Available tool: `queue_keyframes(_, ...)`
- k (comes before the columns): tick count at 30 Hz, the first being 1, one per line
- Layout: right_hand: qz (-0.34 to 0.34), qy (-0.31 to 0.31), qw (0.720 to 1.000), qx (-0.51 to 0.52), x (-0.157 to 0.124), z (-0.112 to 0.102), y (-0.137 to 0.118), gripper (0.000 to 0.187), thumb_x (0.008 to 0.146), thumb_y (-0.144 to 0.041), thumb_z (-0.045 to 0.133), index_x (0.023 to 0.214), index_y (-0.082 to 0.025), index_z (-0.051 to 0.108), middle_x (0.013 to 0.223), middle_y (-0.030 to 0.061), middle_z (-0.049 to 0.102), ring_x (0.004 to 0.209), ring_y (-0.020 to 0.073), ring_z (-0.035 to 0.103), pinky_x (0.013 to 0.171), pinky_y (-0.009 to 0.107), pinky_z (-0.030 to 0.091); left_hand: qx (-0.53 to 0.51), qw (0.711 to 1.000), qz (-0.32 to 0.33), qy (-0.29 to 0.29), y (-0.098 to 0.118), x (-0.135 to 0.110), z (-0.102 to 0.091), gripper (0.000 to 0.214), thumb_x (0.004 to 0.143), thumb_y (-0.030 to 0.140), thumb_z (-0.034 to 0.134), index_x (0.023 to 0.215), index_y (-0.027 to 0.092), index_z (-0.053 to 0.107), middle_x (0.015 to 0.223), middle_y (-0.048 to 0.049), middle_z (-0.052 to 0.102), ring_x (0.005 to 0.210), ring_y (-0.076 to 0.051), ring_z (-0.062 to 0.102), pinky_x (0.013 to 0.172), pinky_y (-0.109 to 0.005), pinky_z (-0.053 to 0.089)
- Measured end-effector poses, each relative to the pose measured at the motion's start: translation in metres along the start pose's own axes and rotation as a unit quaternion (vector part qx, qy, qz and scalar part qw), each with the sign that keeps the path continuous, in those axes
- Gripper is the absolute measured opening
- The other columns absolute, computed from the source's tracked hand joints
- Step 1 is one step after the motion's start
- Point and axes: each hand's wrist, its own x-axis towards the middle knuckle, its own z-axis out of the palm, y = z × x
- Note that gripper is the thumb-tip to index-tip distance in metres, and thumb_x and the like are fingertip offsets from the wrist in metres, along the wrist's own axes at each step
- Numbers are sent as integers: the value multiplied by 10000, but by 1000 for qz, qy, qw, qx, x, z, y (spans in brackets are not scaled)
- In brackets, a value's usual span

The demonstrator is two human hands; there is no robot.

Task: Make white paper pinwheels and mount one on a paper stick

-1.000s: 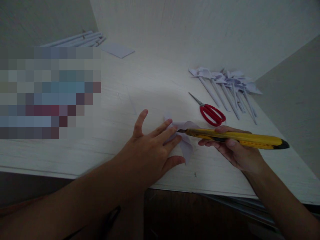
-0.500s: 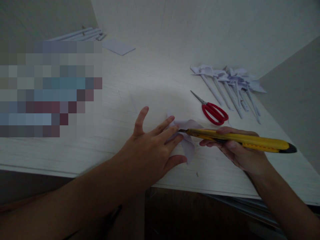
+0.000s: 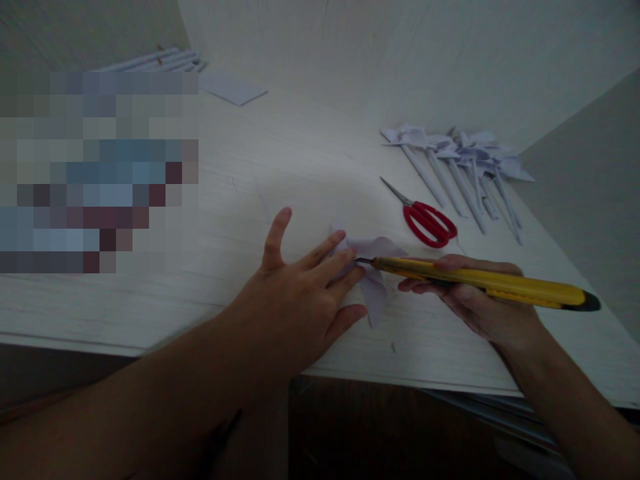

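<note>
I see my left hand (image 3: pixel 300 300) pressing flat on a folded white paper piece (image 3: pixel 373 287) on the table (image 3: pixel 280 160). My right hand (image 3: pixel 475 303) grips a yellow box cutter (image 3: pixel 480 281), its blade tip touching the paper. Red scissors (image 3: pixel 425 220) lie just beyond, near a heap of paper pinwheels (image 3: pixel 460 167).

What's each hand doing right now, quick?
Left hand: open, fingers spread, pressing the folded white paper piece flat on the table.
Right hand: closed around the yellow utility knife, blade tip at the paper.

left hand (image 3: pixel 295 293) edged slightly left, yellow knife (image 3: pixel 480 283) tip slid further left
</note>
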Motion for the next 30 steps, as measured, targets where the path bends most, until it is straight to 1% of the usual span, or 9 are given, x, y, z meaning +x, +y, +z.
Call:
queue_keyframes(13, 18, 13, 1000, -11, -1, 1, -2, 239, 699, -306, 689, 936, -275, 680, 1000, 53, 688, 785, 222, 680, 728, 412, 577, -16, 999, -27, 16, 3, -2, 5, 314, 899, 297, 348, 1123, 254, 563, 1173, 0, 602, 1237, -225, 403, 1056, -562, -63)
queue_keyframes(16, 23, 3, 1000, 2, 2, 4, -5, 218, 707, -283, 687, 924, -271, 685, 987, 45, 691, 785, 203, 676, 718, 374, 580, -16, 999, -29, 8, 3, -2, 5, 311, 902, 282, 345, 1123, 249, 562, 1214, -4, 574, 1238, -228, 402, 1046, -579, -57)
queue_keyframes(18, 34, 5, 999, 35, 5, 6, -8, 208, 704, -270, 693, 912, -282, 687, 980, 19, 692, 766, 158, 670, 708, 289, 577, -20, 999, -28, 1, 3, -2, 5, 308, 904, 276, 340, 1106, 249, 571, 1226, -5, 564, 1238, -230, 402, 1040, -587, -59)
queue_keyframes(21, 20, 71, 990, 118, 13, 7, -12, 185, 649, -357, 726, 826, -329, 681, 971, -53, 685, 760, 82, 640, 699, 155, 541, -27, 999, -34, 5, 4, -2, 4, 306, 911, 268, 330, 1071, 248, 590, 1226, -5, 563, 1233, -224, 410, 1038, -584, -76)
queue_keyframes(23, 5, 145, 975, 166, 21, 9, -18, 161, 634, -454, 706, 727, -331, 659, 932, -75, 679, 784, 74, 621, 712, 134, 526, -33, 999, -36, 7, 4, -2, 4, 304, 912, 265, 330, 1059, 247, 595, 1227, -3, 563, 1228, -219, 417, 1042, -576, -80)
queue_keyframes(24, 1, 177, 968, 178, 25, 10, -23, 180, 657, -490, 671, 676, -313, 642, 890, -66, 678, 776, 81, 617, 699, 143, 528, -36, 999, -36, 5, 4, -1, 5, 300, 911, 267, 335, 1060, 249, 595, 1228, 0, 563, 1225, -218, 419, 1045, -572, -80)
queue_keyframes(26, 43, 222, 960, 163, 35, 13, -35, 248, 789, -458, 534, 639, -273, 603, 832, -32, 673, 654, 78, 599, 608, 168, 522, -39, 999, -34, 6, 3, -1, 5, 297, 910, 281, 342, 1071, 257, 590, 1224, 6, 566, 1222, -216, 424, 1050, -563, -81)
queue_keyframes(28, 92, 232, 960, 126, 47, 19, -46, 296, 858, -382, 420, 639, -246, 564, 711, -31, 651, 411, 30, 468, 422, 145, 439, -41, 998, -37, 8, 2, -1, 4, 302, 913, 291, 336, 1087, 270, 581, 1227, 14, 565, 1217, -205, 430, 1055, -555, -83)
queue_keyframes(30, 150, 218, 961, 84, 60, 26, -54, 323, 887, -375, 323, 678, -236, 527, 598, -49, 609, 279, 7, 288, 294, 137, 297, -42, 998, -36, 7, 2, -1, 3, 308, 918, 301, 326, 1096, 279, 577, 1236, 16, 559, 1209, -196, 440, 1060, -552, -78)
